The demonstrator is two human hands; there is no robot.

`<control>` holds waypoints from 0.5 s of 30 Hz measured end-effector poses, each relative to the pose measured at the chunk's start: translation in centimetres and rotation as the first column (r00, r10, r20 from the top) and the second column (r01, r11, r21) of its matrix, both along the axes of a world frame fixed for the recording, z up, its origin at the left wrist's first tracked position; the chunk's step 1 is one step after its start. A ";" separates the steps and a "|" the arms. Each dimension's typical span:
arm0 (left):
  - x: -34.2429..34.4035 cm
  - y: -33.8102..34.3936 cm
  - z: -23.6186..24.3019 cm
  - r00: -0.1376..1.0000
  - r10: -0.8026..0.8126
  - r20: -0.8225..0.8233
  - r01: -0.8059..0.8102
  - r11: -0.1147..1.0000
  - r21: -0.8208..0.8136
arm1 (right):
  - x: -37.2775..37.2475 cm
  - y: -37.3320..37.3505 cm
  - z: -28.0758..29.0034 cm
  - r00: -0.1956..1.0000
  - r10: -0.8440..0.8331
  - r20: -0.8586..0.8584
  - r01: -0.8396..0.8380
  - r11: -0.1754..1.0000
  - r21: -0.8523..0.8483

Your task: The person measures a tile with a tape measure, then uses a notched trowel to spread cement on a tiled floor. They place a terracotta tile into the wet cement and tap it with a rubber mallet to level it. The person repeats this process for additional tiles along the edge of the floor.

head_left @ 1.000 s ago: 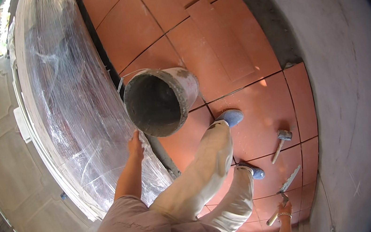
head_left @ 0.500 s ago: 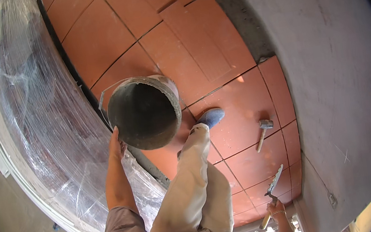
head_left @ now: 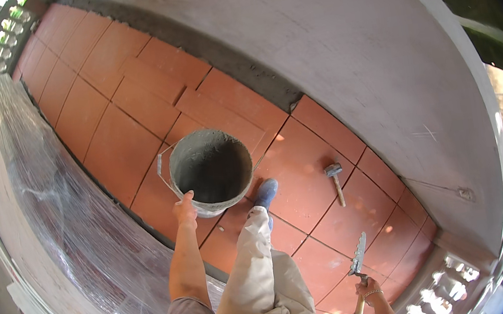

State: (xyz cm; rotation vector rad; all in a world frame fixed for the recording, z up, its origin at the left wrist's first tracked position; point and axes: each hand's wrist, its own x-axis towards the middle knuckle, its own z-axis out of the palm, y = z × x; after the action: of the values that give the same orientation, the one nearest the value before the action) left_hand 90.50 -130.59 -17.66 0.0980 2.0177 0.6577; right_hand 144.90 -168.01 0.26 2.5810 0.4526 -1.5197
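Note:
A bucket [head_left: 207, 209] crusted with grey stands over the orange tiles in front of me, its mouth tilted toward me and its inside dark grey. My left hand [head_left: 186, 210] is closed on the near left part of its rim, beside the wire handle. Low on the right, my right hand [head_left: 371, 291] grips a trowel [head_left: 359, 254] by its wooden handle, the blade pointing up and away. Grey mortar clings to the blade. A small hammer [head_left: 340, 191] with a dark head lies on the tiles, between the bucket and the grey wall.
Orange tiles [head_left: 114, 138] cover the floor; a loose tile [head_left: 219, 113] overlaps others past the bucket. A grey mortar strip [head_left: 239, 72] runs along the wall [head_left: 337, 35]. Plastic wrap [head_left: 77, 200] covers a ledge on the left. Balusters [head_left: 441, 297] stand at lower right.
My view has swung round, bringing more far floor and wall into sight. The bucket looks smaller and farther from me, with my left hand still on its rim. The trowel stays in my right hand.

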 end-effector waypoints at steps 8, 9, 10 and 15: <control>-6.2 6.5 11.8 0.981 0.192 0.021 -0.191 0.948 0.256 | -2.4 -11.2 -2.7 0.993 -0.064 -0.100 0.081 0.982 0.172; -6.9 7.5 13.0 0.984 0.175 0.004 -0.171 0.952 0.253 | -2.8 -11.8 -3.9 0.987 -0.131 -0.098 0.144 0.979 0.146; -7.8 8.5 13.8 0.987 0.160 -0.011 -0.153 0.957 0.247 | -3.4 -12.2 -4.5 0.976 -0.195 -0.094 0.205 0.972 0.116; -14.0 14.0 13.1 0.985 0.143 -0.097 -0.114 0.960 0.256 | -7.9 -7.5 -5.1 0.937 -0.347 -0.033 0.349 0.932 0.094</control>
State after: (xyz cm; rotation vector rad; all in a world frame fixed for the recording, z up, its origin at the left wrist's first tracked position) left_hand 76.48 -116.62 -4.54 0.1573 2.0544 1.0091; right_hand 137.04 -175.48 -4.86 2.8462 0.0694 -1.6579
